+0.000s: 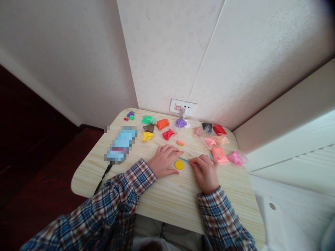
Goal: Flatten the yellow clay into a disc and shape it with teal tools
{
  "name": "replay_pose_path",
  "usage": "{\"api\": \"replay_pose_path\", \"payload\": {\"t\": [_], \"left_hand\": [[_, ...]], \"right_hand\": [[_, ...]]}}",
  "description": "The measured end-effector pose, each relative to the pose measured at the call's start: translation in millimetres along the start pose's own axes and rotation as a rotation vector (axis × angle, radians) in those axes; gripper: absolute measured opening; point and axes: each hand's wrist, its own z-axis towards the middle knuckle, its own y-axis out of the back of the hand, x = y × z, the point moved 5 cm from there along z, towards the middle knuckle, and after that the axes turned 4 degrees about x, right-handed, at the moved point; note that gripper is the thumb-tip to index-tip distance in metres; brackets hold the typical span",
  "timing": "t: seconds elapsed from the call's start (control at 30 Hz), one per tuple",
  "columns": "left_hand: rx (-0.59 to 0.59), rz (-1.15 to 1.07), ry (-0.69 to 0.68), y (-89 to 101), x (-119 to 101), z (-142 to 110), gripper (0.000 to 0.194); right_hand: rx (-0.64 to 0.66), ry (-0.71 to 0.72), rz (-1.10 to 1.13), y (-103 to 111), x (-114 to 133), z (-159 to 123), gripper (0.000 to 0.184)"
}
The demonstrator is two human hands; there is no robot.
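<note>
A flat yellow clay-like disc (pixel 179 165) lies on the wooden table between my hands. My left hand (pixel 164 161) rests palm down just left of it, fingers stretched and thumb apart, with nothing visible in its grasp. My right hand (pixel 206 170) is closed on a thin teal stick (pixel 184 159), whose tip points left past the disc's upper edge toward my left fingertips. Part of the stick is hidden by the right fingers. Above the disc sits a small pink and yellow piece (pixel 180 142).
Colored clay packets stand along the back, among them orange (pixel 162 123), purple (pixel 181 122), yellow (pixel 147 136) and pink (pixel 237 158). Small purple grapes (pixel 130 114) lie at the far left corner. A blurred-out phone-like device (pixel 121 143) with a black cord lies left. A wall socket (pixel 183 107) is behind.
</note>
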Motion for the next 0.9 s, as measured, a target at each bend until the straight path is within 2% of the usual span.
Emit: {"api": "replay_pose_path", "payload": {"t": [0.23, 0.5, 0.73, 0.9], "left_hand": [[-0.031, 0.002, 0.01, -1.0, -2, 7, 0.071], [-0.034, 0.008, 0.027, 2.8, 5, -7, 0.073], [-0.047, -0.028, 0.025, -1.5, 1, 6, 0.077], [-0.046, -0.022, 0.007, 0.1, 3, -4, 0.077]], "right_hand": [[0.04, 0.043, 0.018, -7, 14, 6, 0.015], [-0.022, 0.004, -0.002, 0, 2, -4, 0.019], [0.007, 0.052, 0.002, -9, 20, 6, 0.017], [-0.055, 0.005, -0.013, -2, 4, -3, 0.019]]}}
